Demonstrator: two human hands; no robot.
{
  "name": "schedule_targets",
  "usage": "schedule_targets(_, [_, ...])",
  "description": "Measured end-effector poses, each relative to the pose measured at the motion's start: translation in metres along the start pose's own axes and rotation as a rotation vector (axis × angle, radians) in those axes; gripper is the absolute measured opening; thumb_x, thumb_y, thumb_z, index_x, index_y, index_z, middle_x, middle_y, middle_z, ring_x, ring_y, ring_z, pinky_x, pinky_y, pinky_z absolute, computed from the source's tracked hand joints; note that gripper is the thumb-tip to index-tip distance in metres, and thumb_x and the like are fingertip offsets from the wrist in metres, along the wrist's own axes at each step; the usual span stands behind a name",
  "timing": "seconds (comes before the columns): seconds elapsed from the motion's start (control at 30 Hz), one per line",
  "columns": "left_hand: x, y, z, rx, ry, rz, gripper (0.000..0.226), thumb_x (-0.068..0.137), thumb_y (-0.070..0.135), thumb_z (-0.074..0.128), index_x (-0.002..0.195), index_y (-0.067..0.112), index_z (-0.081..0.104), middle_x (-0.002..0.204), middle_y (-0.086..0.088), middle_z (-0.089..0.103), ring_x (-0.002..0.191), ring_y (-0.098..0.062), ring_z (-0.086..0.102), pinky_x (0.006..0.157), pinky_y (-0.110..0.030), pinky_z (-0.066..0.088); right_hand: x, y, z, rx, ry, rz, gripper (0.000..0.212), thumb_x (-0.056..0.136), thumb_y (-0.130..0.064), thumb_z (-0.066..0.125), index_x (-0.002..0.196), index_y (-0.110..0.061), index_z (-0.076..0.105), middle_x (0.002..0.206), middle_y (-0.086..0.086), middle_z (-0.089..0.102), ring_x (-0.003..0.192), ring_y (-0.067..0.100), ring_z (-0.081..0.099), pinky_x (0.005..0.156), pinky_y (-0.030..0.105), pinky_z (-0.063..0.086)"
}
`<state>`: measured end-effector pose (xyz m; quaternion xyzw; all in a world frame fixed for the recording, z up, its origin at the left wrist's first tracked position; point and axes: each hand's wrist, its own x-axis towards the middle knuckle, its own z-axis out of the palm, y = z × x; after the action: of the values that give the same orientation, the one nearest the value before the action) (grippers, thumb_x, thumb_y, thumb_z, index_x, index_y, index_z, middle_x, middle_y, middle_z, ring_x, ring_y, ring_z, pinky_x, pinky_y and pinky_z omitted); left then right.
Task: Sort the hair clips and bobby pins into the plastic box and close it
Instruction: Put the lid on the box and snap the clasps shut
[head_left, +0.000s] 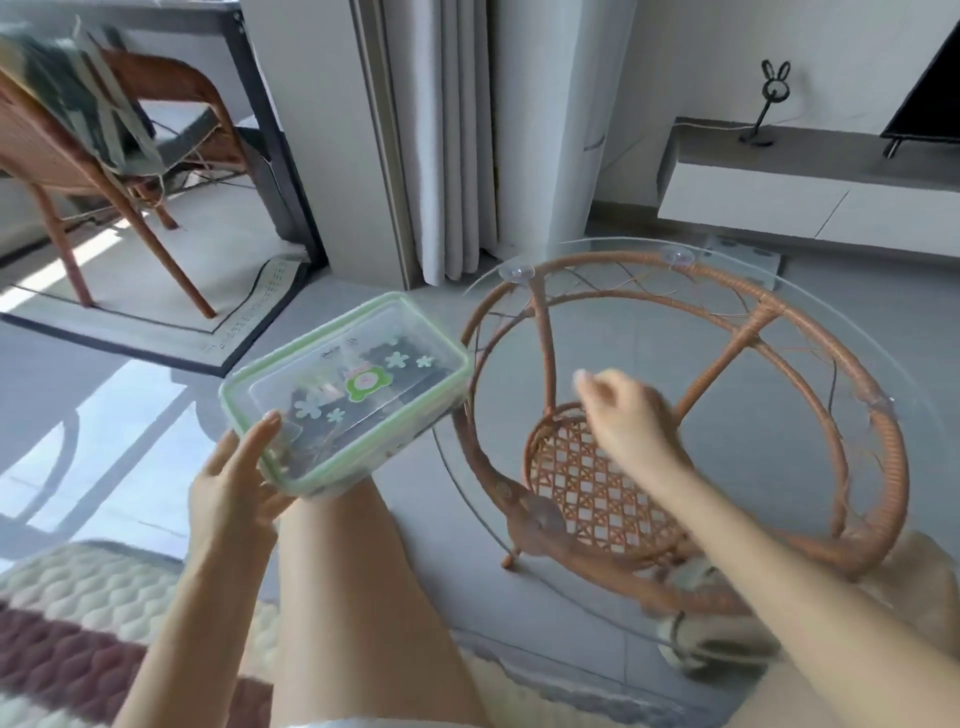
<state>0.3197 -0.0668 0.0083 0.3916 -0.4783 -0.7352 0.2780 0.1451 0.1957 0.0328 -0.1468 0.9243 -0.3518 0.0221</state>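
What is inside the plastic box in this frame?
Through the clear lid of the plastic box: pale flower shapes, a green piece and dark items. Blur hides whether they are clips, pins or lid stickers.

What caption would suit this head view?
Left hand holds the lidded plastic box by a glass-topped rattan table; right hand hovers above the glass.

left hand (234, 483) grips plastic box (363, 364) edge, thumb on top | right hand (623, 415) aloft, fingers loosely curled (blurred)
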Motion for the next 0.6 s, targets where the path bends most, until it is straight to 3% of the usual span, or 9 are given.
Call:
schedule_targets(0.07, [0.023,-0.002,-0.002,-0.064,0.072,0.038,0.031,0.079,0.025,0.068,0.108,0.017,0.066,0.095,-0.008,0.065,0.062,-0.014,0.066,0.059,-0.029,0.06,0.035,0.041,-0.01,-0.284,0.195,-0.034,0.042,0.094,-0.04,0.038,0.109,-0.007,0.06,0.112,0.014,0.065,0.102,0.031,0.057,0.082,0.035,0.046])
schedule_targets(0.13, [0.046,-0.006,0.006,-0.076,0.124,0.097,0.034,0.078,0.026,0.069,0.11,0.017,0.064,0.104,-0.008,0.065,0.073,-0.013,0.067,0.062,-0.024,0.06,0.062,0.081,-0.018,-0.479,0.12,0.061,0.051,0.093,-0.045,0.035,0.128,-0.011,0.048,0.137,0.019,0.048,0.126,0.037,0.042,0.105,0.046,0.034])
schedule_targets(0.23, [0.085,-0.007,0.017,-0.034,0.204,0.157,0.066,0.067,0.033,0.078,0.128,0.024,0.054,0.123,0.001,0.064,0.097,-0.016,0.067,0.077,-0.032,0.059,0.08,0.11,-0.024,-0.554,-0.008,0.158,0.057,0.093,-0.051,0.029,0.141,-0.019,0.034,0.151,0.02,0.026,0.14,0.037,0.019,0.115,0.047,0.017])
schedule_targets(0.33, [0.126,-0.018,0.018,0.15,0.225,0.1,0.092,0.048,0.049,0.085,0.13,0.029,0.05,0.132,0.003,0.058,0.107,-0.02,0.064,0.092,-0.046,0.053,0.082,0.11,-0.023,-0.57,-0.004,0.143,0.057,0.094,-0.05,0.028,0.142,-0.02,0.032,0.152,0.021,0.022,0.142,0.036,0.013,0.116,0.047,0.013])
schedule_targets(0.47, [0.146,-0.043,0.046,0.324,0.087,-0.004,0.068,0.073,0.029,0.075,0.134,0.023,0.047,0.123,-0.005,0.061,0.092,-0.025,0.067,0.075,-0.031,0.058,0.08,0.113,-0.023,-0.6,0.019,0.13,0.059,0.093,-0.054,0.025,0.141,-0.021,0.035,0.15,0.021,0.028,0.142,0.035,0.017,0.115,0.049,0.017])
schedule_targets(0.6, [0.15,-0.079,0.071,0.418,-0.077,-0.172,0.041,0.077,0.029,0.07,0.117,0.032,0.06,0.092,-0.006,0.069,0.054,-0.018,0.069,0.051,-0.023,0.058,0.079,0.115,-0.022,-0.606,0.034,0.117,0.055,0.094,-0.05,0.028,0.14,-0.02,0.037,0.149,0.02,0.031,0.141,0.034,0.019,0.115,0.05,0.018])
